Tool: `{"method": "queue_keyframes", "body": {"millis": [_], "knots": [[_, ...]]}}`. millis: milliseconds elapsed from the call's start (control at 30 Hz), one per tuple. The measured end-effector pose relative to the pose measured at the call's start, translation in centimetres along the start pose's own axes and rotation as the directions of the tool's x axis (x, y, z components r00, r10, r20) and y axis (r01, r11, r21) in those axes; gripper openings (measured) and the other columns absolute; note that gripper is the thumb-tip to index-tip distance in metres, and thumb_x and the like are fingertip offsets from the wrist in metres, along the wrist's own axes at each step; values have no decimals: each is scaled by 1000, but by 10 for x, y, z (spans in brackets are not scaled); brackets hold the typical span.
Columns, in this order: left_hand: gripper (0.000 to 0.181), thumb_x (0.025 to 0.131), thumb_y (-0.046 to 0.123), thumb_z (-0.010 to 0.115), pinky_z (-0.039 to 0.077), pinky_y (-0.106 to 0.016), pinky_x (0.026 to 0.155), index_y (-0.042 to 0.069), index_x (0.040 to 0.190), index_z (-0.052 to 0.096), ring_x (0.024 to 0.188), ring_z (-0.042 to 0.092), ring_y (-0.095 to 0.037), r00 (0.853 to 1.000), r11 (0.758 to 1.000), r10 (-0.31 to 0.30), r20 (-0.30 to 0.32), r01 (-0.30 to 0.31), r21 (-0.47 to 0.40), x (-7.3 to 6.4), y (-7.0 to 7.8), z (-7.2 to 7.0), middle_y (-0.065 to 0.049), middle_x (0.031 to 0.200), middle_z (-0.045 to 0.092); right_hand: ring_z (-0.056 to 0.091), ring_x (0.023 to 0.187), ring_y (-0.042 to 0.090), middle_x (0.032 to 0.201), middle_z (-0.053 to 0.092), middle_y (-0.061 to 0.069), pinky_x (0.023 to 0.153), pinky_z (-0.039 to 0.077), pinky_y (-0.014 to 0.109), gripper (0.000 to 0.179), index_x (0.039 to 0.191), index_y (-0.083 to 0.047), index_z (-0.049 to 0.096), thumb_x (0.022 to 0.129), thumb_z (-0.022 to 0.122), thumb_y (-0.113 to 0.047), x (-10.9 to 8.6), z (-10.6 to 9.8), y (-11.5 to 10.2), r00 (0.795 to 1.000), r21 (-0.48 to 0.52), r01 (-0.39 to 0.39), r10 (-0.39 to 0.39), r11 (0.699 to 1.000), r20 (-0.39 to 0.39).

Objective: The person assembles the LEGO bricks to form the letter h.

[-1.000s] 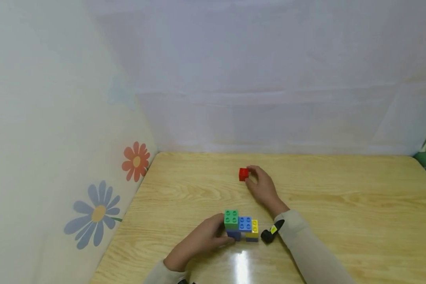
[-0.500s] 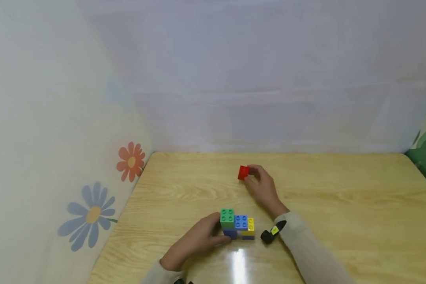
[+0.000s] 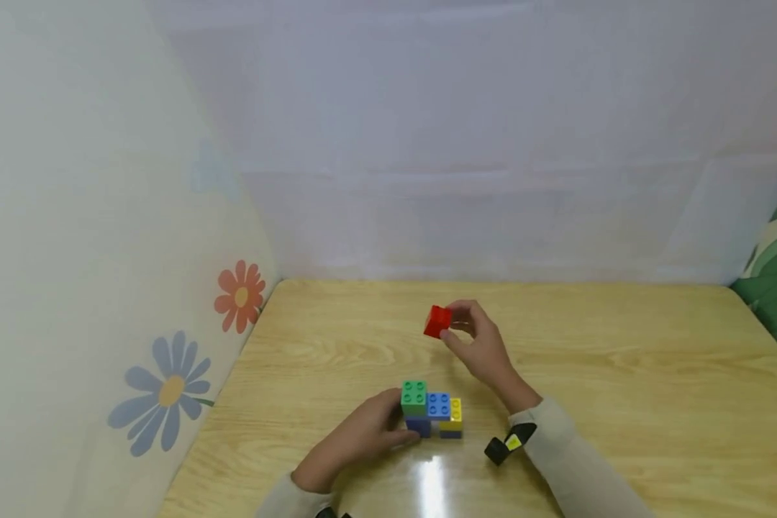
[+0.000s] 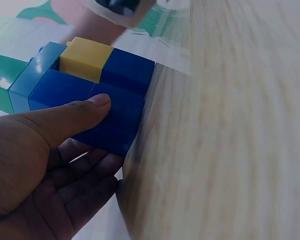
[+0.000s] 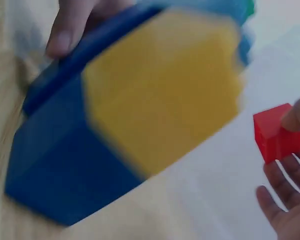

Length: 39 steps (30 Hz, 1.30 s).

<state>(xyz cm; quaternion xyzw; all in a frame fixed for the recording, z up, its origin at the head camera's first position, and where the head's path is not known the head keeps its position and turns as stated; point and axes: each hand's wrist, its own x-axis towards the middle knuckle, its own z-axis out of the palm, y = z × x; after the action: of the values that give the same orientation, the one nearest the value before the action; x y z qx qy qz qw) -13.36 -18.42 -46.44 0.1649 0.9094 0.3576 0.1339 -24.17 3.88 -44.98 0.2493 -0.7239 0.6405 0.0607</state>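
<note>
My right hand (image 3: 482,345) pinches a red toy brick (image 3: 437,321) between thumb and fingers, beyond the joined bricks. In the right wrist view the red brick (image 5: 276,131) shows at the right, tilted. My left hand (image 3: 369,432) grips the left side of a small build of studded bricks on the table. A green brick (image 3: 414,397) tops its left column, beside a light blue brick (image 3: 438,405) that bridges to a yellow brick (image 3: 456,414). Dark blue bricks (image 4: 117,112) form the base, with my left thumb (image 4: 97,102) pressed on one. A gap shows under the bridge.
The wooden table (image 3: 621,396) meets a white cloth backdrop (image 3: 460,180) at its far edge. A wall with painted flowers (image 3: 171,392) borders the left side. A black wrist strap (image 3: 511,442) sits on the right sleeve, close to the build.
The right hand has lifted the red brick off the table, tilting it and bringing it slightly left. My left hand keeps its grip on the build, which stays in place.
</note>
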Motion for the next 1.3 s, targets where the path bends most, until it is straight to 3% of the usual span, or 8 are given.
{"method": "queue_keyframes", "body": {"millis": [133,300,533,667,833,1000,1300], "knots": [[53,85,36,75,41,-42,106,14,130,57,122,53,-19,1000,1000,24,-9,-24,6,1,-1,1,2,125,61,59,106,26,115,59,11,95,50,43,38,121,-3,49,88,67,2,-8,-8,-43,990,-27,92,-88,995,106],[52,84,37,76,41,-43,106,15,128,57,122,53,-20,1000,1000,21,-12,-21,-1,1,-1,2,3,124,61,60,102,27,111,60,14,93,52,34,38,117,4,48,85,67,8,-16,-15,-88,958,-8,206,-200,978,207],[50,84,36,76,42,-43,105,16,127,58,122,53,-20,999,999,28,-17,-28,-19,-1,-2,2,3,123,61,60,104,17,113,60,1,96,51,37,41,119,-10,51,85,73,-2,-23,-15,-89,942,-5,226,-217,974,257],[49,85,33,76,42,-43,106,18,128,58,122,53,-18,998,998,62,-20,-62,-26,-1,-3,2,5,124,61,61,105,16,111,61,-4,95,51,40,40,118,-15,52,85,74,-9,-26,-14,-92,925,-9,242,-228,970,303],[47,85,31,76,42,-41,105,18,126,59,120,54,-16,995,995,94,-31,-95,-23,0,-3,3,6,122,61,61,106,11,109,60,-9,95,51,40,39,115,-20,52,84,75,-14,-28,-12,-95,903,-65,214,-172,975,394],[48,85,30,76,43,-41,104,17,128,58,119,54,-16,993,994,107,-39,-108,-11,-1,-2,3,5,121,61,59,106,7,107,59,-14,94,50,33,36,113,-23,52,86,74,-16,-29,-10,-96,876,-127,164,-85,978,476],[51,84,26,77,40,-43,107,17,130,56,124,51,-19,992,993,119,-46,-120,-15,-1,0,3,1,128,59,59,106,7,108,59,-14,93,51,31,35,114,-22,54,86,72,-16,-30,-7,-97,854,-163,168,-61,972,517]]}}
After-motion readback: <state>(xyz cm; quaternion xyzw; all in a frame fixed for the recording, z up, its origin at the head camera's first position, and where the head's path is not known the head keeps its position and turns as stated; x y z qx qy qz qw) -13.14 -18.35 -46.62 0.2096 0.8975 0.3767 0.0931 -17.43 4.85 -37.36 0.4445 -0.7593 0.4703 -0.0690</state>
